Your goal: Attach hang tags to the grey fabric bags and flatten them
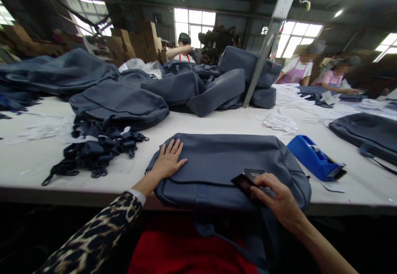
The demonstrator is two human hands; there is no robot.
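A dark blue-grey bag [214, 158] lies flat in front of me at the table's near edge, its strap [217, 234] hanging over the edge. Palm down with fingers spread, my left hand [169, 160] rests on the bag's upper left part. Over the bag's lower right, my right hand [273, 193] pinches a dark, flat tag [243, 183] between thumb and fingers. Another black tag with small pale print [254, 172] shows just behind those fingers, against the bag. Whether the two tags are joined I cannot tell.
A blue tape dispenser [313, 156] stands right of the bag. Bundled dark straps with hooks [93, 150] lie to the left. More bags [120, 100] are piled behind, beside a metal post [263, 51]. Another bag [369, 135] lies far right. Several people work across the white table [189, 124].
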